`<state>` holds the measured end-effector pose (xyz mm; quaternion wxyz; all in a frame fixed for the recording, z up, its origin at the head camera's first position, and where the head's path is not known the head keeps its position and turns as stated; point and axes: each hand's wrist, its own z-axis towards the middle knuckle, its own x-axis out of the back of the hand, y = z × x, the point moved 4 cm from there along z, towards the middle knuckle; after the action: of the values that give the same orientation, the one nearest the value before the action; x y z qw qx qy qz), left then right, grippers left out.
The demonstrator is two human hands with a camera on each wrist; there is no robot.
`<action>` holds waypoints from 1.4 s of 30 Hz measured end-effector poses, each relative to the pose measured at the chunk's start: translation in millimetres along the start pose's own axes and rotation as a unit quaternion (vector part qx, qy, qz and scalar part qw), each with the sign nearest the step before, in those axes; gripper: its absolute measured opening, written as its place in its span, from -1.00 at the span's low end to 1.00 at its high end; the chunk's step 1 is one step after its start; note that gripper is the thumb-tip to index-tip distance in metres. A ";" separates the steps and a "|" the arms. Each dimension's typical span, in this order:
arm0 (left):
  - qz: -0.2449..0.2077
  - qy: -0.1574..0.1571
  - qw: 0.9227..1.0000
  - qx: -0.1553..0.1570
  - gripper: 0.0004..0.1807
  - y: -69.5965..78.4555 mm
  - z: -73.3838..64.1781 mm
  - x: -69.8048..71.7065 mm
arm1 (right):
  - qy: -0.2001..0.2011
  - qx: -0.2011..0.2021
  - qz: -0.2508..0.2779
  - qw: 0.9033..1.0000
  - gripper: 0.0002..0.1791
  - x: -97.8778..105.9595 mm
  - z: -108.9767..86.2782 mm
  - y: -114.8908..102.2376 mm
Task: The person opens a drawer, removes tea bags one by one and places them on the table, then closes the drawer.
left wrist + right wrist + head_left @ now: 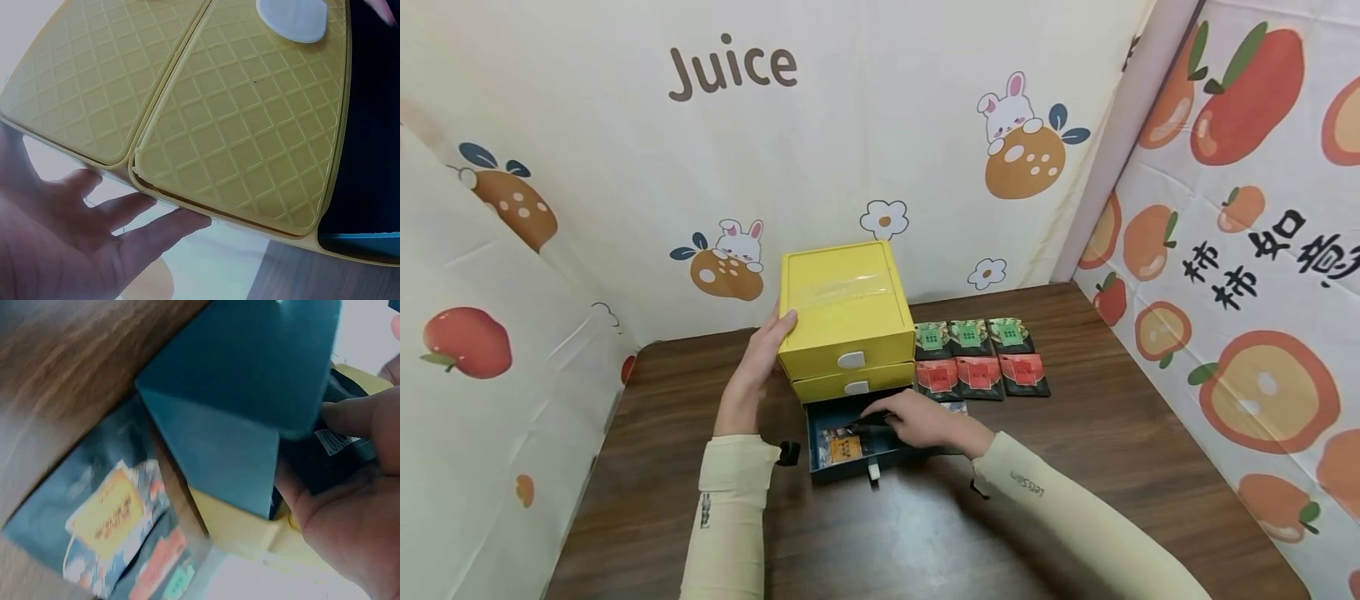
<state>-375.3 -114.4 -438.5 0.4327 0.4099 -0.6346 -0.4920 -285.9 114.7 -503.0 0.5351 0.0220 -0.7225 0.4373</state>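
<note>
A yellow drawer box (846, 312) stands against the back wall, its dark blue bottom drawer (838, 473) pulled out. My left hand (762, 350) rests on the box's left side, thumb at the top edge; in the left wrist view its fingers (159, 234) lie fairly straight along the side. Inside the drawer, my right hand (919, 418) pinches a dark packet with a barcode label (315, 462) between thumb and fingers. An orange-labelled packet (845, 449) lies in the drawer's left part. The right hand hides the drawer's right part.
Right of the box lie a row of green-labelled packets (969, 337) and a row of red-labelled packets (978, 377). Beside the drawer, an orange-labelled packet (109, 515) lies on the wooden table (1075, 467). Printed cloth (880, 125) hangs behind and at both sides.
</note>
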 end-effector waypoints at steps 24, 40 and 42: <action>-0.009 -0.007 1.000 -0.018 -0.31 7.7 2.7 3.7 | 0.132 -0.134 0.104 0.977 -0.55 66.0 -113.4 51.2; 0.000 -0.025 1.000 -0.007 -0.34 28.8 -15.2 -7.3 | 0.178 -0.194 -0.183 0.947 -0.44 12.7 -129.4 86.2; -0.002 -0.026 1.000 -0.005 -0.34 29.1 -15.8 -8.9 | 0.170 -0.195 -0.189 0.947 -0.43 8.0 -130.0 88.9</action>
<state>-360.4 -105.0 -409.1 0.4170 0.3961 -0.6425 -0.5064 -235.7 258.3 -544.9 0.7167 -0.0217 -0.6744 0.1759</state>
